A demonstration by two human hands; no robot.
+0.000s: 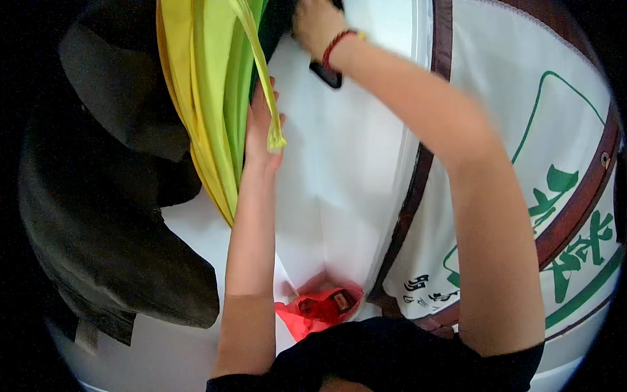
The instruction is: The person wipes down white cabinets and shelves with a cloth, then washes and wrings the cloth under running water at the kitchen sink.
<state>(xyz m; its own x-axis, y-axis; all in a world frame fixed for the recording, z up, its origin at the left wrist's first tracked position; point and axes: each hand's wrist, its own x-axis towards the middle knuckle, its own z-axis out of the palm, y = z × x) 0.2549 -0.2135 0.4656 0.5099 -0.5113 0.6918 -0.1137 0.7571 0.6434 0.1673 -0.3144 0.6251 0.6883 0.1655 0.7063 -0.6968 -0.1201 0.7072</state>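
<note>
Yellow and lime-green cloth (209, 85) hangs at the upper left of centre, with a narrow strap dangling in front. My left hand (262, 121) reaches up beside the cloth's right edge, partly behind the strap; some fingertips show, but its grip is hidden. My right hand (317, 26) is raised at the top, near a dark item, and is blurred, its fingers cut off by the frame's edge. A red cord bracelet and a dark wristband (326, 75) are on that wrist.
Dark garments (117, 215) hang at the left. A red bag (320, 310) with dark items inside lies low in the centre, by the white wall (333, 170). At the right is a white cloth (503, 39) with green writing and brown trim.
</note>
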